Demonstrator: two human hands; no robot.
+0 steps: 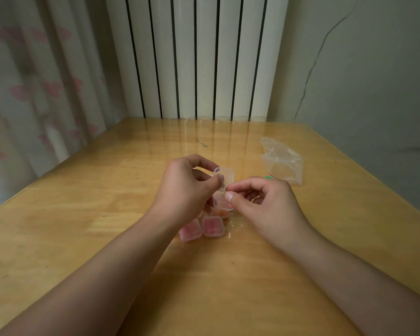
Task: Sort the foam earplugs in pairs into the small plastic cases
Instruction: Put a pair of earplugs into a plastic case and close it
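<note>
My left hand (187, 187) holds a small clear plastic case (224, 177) with its lid swung up, thumb and fingers curled round it. My right hand (264, 202) pinches the lower edge of the same case with thumb and forefinger. Below the hands, on the wooden table (83, 214), lie several closed clear cases: two showing pink earplugs inside (190, 231) (212, 227) and one with orange ones (221, 213), partly hidden by my fingers. Whether the held case has anything in it I cannot tell.
A crumpled clear zip bag (283, 161) lies on the table to the right, with a small green bit (268, 177) beside it. A white radiator (197, 57) stands behind the table, a curtain (34, 81) at the left, a wall at the right.
</note>
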